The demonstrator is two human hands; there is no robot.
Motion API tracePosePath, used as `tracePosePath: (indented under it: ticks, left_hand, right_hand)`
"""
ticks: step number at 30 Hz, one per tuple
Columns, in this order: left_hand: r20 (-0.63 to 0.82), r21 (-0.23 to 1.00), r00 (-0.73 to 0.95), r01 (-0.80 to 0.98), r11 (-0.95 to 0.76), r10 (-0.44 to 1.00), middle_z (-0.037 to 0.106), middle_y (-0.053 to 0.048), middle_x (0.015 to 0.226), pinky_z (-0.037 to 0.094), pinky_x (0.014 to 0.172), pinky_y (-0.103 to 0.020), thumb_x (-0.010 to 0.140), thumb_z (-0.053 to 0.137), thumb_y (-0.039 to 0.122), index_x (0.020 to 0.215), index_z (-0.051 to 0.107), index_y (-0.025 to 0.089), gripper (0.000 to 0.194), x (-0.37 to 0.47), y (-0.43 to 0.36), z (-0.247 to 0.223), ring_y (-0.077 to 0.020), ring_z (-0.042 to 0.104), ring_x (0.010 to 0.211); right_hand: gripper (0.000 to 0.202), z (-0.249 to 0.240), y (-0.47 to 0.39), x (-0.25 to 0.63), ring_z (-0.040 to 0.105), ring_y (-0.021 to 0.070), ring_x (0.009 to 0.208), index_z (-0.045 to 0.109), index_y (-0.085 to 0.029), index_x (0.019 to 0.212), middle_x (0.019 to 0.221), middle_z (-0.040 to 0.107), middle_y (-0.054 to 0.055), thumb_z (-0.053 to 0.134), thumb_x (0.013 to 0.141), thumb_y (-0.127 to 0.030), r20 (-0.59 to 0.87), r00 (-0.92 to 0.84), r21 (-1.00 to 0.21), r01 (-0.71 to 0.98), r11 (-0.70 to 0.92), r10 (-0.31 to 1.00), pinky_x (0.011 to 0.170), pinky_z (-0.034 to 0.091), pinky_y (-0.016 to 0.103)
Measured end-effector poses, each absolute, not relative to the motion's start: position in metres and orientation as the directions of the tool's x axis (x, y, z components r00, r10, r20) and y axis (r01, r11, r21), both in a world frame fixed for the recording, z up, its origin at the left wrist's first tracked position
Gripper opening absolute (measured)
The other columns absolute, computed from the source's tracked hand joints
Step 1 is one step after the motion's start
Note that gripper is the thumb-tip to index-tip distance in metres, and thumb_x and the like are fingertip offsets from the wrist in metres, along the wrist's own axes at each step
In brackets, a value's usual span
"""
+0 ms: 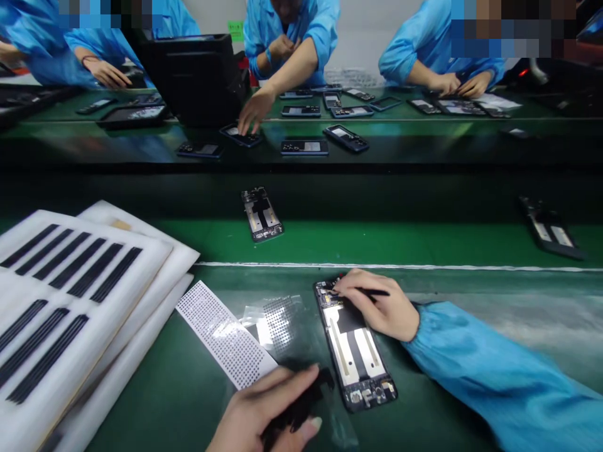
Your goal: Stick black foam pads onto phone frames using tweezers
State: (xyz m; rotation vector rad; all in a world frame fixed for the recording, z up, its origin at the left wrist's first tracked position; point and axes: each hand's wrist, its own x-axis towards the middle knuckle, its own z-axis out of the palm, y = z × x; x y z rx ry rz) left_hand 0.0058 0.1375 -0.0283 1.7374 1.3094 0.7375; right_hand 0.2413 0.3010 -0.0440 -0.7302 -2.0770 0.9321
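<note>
Partly, the right hand [379, 304] hides the open phone's [351, 358] upper end.

green bench [160, 389], opened phone [344, 351], foam sheets [101, 317]

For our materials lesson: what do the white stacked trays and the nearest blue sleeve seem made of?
White stacked trays: probably matte plastic foam, judging by their thick, soft-looking edges. Nearest blue sleeve: thin fabric, slightly shiny, gathered at the wrist; fibre unclear.

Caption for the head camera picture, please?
Right hand holds a dark tool over an opened phone; left hand grips black pieces.
</note>
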Motion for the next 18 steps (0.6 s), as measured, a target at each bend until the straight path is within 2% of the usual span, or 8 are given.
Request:
tracePosePath:
  ticks: [2,3,5,7,8,12,18]
  left_hand:
    - [0.082,0.798,0.281,0.557,-0.231,0.956,0.071,-0.003,0.104,0.058,0.069,-0.018,0.097,0.055,0.027,0.142,0.054,0.032,0.046,0.011,0.139,-0.029,-0.0119,0.070,0.083]
    - [0.172,0.723,0.290,0.613,-0.320,0.942,0.071,-0.004,0.109,0.060,0.070,-0.019,0.096,0.051,0.021,0.144,0.052,0.029,0.049,0.015,0.140,-0.029,-0.0134,0.071,0.087]
    - [0.302,0.497,0.380,0.720,-0.484,0.874,0.071,-0.008,0.120,0.063,0.074,-0.028,0.090,0.043,0.011,0.145,0.051,0.021,0.056,0.027,0.143,-0.026,-0.0190,0.072,0.093]
    - [0.308,0.276,0.500,0.767,-0.579,0.810,0.070,-0.012,0.125,0.065,0.072,-0.035,0.085,0.040,0.006,0.140,0.055,0.013,0.058,0.042,0.147,-0.020,-0.0241,0.073,0.093]
    - [0.278,0.206,0.546,0.770,-0.604,0.790,0.070,-0.013,0.126,0.065,0.069,-0.036,0.084,0.039,0.005,0.137,0.058,0.011,0.056,0.050,0.149,-0.016,-0.0252,0.073,0.091]
    - [0.210,0.134,0.616,0.751,-0.646,0.759,0.072,-0.010,0.125,0.066,0.067,-0.035,0.087,0.035,0.003,0.129,0.063,0.010,0.052,0.075,0.156,-0.013,-0.0239,0.073,0.091]
    - [0.238,0.124,0.629,0.736,-0.666,0.740,0.061,-0.007,0.141,0.064,0.073,-0.038,0.084,0.035,0.001,0.141,0.053,0.012,0.061,0.080,0.148,-0.042,-0.0235,0.070,0.098]
  right_hand:
    - [0.017,-0.042,0.303,0.247,0.071,0.0190,0.083,0.071,-0.019,0.100,0.091,0.075,0.008,0.054,0.100,-0.025,0.449,-0.558,-0.765,0.164,0.623,0.698,0.075,0.060,0.033]
    - [0.018,-0.041,0.305,0.251,0.072,0.0191,0.081,0.070,-0.019,0.099,0.088,0.075,0.007,0.055,0.100,-0.028,0.453,-0.486,-0.791,0.169,0.589,0.748,0.072,0.060,0.033]
    - [0.025,-0.041,0.313,0.262,0.073,0.0192,0.074,0.068,-0.019,0.092,0.077,0.072,0.005,0.056,0.100,-0.039,0.392,-0.235,-0.880,0.184,0.437,0.889,0.066,0.060,0.032]
    - [0.034,-0.043,0.323,0.276,0.073,0.0191,0.068,0.066,-0.019,0.088,0.067,0.069,0.003,0.059,0.097,-0.050,0.280,-0.039,-0.948,0.144,0.283,0.959,0.060,0.058,0.031]
    - [0.037,-0.044,0.327,0.283,0.071,0.0184,0.064,0.066,-0.018,0.088,0.066,0.070,0.004,0.061,0.095,-0.054,0.228,0.002,-0.968,0.112,0.226,0.974,0.058,0.057,0.030]
    - [0.046,-0.050,0.330,0.303,0.066,0.0151,0.055,0.066,-0.015,0.089,0.070,0.075,0.008,0.066,0.088,-0.061,0.067,-0.032,-0.997,-0.024,0.067,0.997,0.052,0.052,0.027]
    - [0.048,-0.049,0.324,0.312,0.066,0.0142,0.054,0.066,-0.015,0.089,0.069,0.075,0.008,0.067,0.086,-0.063,0.011,-0.139,-0.998,-0.056,0.003,0.990,0.051,0.052,0.025]
